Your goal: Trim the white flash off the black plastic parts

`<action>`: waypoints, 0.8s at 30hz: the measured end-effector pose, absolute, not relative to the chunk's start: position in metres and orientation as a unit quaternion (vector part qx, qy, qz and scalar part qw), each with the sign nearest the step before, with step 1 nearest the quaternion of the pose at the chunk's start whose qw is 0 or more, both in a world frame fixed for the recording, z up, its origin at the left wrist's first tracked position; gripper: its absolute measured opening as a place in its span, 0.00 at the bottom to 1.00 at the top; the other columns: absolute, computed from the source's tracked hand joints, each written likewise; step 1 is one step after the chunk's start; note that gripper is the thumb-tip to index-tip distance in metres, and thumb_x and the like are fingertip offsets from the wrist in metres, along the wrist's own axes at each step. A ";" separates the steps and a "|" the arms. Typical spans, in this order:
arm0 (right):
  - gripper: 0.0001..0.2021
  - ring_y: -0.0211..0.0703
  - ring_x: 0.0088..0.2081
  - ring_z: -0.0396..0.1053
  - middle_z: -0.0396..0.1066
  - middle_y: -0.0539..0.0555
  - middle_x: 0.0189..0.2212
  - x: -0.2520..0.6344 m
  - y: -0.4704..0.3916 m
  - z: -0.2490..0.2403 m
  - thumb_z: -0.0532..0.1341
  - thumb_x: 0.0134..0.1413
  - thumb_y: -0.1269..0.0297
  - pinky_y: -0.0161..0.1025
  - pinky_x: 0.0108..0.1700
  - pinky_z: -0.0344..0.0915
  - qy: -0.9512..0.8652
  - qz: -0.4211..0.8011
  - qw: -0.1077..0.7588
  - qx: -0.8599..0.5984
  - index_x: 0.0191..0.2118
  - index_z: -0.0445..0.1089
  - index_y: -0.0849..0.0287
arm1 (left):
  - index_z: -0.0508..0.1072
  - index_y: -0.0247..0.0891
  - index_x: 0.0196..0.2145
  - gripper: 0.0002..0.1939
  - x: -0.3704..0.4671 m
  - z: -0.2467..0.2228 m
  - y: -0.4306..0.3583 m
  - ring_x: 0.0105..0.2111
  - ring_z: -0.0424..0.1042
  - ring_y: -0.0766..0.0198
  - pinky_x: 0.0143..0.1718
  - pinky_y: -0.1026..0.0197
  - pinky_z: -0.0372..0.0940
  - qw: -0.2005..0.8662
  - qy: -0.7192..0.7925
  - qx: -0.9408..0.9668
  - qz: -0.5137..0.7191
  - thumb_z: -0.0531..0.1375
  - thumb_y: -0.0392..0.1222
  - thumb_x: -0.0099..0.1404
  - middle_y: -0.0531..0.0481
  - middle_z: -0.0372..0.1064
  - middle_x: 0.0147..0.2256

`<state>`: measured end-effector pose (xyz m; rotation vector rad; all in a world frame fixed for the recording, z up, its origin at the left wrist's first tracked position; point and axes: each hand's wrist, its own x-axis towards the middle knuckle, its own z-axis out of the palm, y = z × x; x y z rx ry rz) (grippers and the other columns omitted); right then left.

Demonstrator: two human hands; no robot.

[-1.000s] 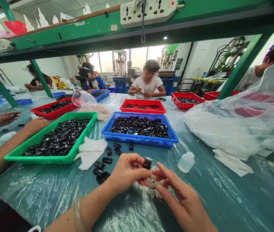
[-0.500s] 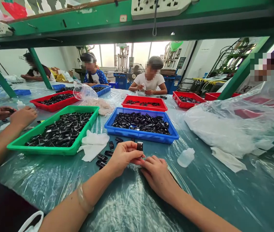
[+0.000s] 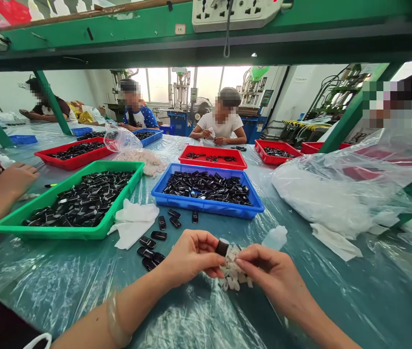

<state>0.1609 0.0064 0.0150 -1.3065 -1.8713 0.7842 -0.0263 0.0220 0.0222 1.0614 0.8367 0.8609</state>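
Observation:
My left hand (image 3: 194, 259) pinches a small black piece (image 3: 222, 247) with a pale end between thumb and fingers. To its right, my right hand (image 3: 276, 271) has thumb and forefinger pressed together, close to the black piece; what they hold, if anything, is too small to make out. Below and between the hands lies a heap of small whitish bits (image 3: 233, 278) on the plastic-covered table. Several glossy black plastic parts (image 3: 147, 242) lie loose left of my left hand. A translucent squeeze bottle (image 3: 275, 236) rests behind my right hand, partly hidden by it.
A green tray (image 3: 67, 232) and a blue tray (image 3: 206, 206) hold black parts. Beside them lies a white cloth (image 3: 135, 218). A big clear bag (image 3: 322, 194) sits at right. Red trays (image 3: 213, 162) stand farther back. A co-worker's hands (image 3: 12, 182) are at left.
My right hand has drawn back to the right, uncovering the heap of whitish bits. My left hand has lowered slightly with the black piece, now tilted. The view has shifted a little.

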 end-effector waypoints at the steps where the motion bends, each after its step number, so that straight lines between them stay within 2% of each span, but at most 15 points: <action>1: 0.10 0.40 0.24 0.68 0.71 0.52 0.22 0.166 0.005 0.015 0.59 0.50 0.60 0.35 0.26 0.65 -0.703 0.327 0.373 -0.509 0.24 0.69 0.59 | 0.71 0.31 0.27 0.14 -0.023 0.021 0.019 0.19 0.71 0.66 0.22 0.66 0.65 0.702 0.370 0.486 0.365 0.69 0.41 0.44 0.50 0.72 0.21; 6: 0.08 0.40 0.24 0.69 0.72 0.52 0.21 0.173 -0.005 0.018 0.66 0.42 0.60 0.34 0.26 0.66 -0.622 0.397 0.438 -0.513 0.24 0.73 0.60 | 0.72 0.32 0.26 0.07 -0.012 0.013 0.010 0.19 0.70 0.68 0.22 0.68 0.64 0.696 0.380 0.533 0.296 0.66 0.35 0.47 0.53 0.69 0.19; 10: 0.04 0.39 0.25 0.69 0.73 0.52 0.22 0.169 -0.013 0.021 0.68 0.40 0.63 0.33 0.27 0.67 -0.596 0.453 0.472 -0.467 0.23 0.77 0.58 | 0.72 0.32 0.26 0.04 -0.009 0.011 0.009 0.19 0.70 0.69 0.23 0.68 0.65 0.674 0.393 0.563 0.274 0.63 0.33 0.49 0.53 0.69 0.18; 15: 0.03 0.40 0.26 0.69 0.74 0.53 0.24 0.167 -0.019 0.018 0.67 0.42 0.64 0.34 0.28 0.68 -0.598 0.437 0.493 -0.456 0.25 0.80 0.53 | 0.72 0.32 0.26 0.04 -0.010 0.013 0.007 0.19 0.70 0.69 0.22 0.69 0.65 0.662 0.395 0.575 0.273 0.63 0.32 0.49 0.54 0.68 0.18; 24: 0.08 0.42 0.31 0.72 0.75 0.52 0.29 0.167 -0.021 0.007 0.65 0.47 0.68 0.36 0.33 0.71 -0.625 0.416 0.508 -0.422 0.33 0.79 0.48 | 0.71 0.32 0.25 0.05 -0.010 0.013 0.006 0.19 0.70 0.68 0.22 0.69 0.65 0.669 0.384 0.567 0.290 0.64 0.34 0.48 0.54 0.68 0.18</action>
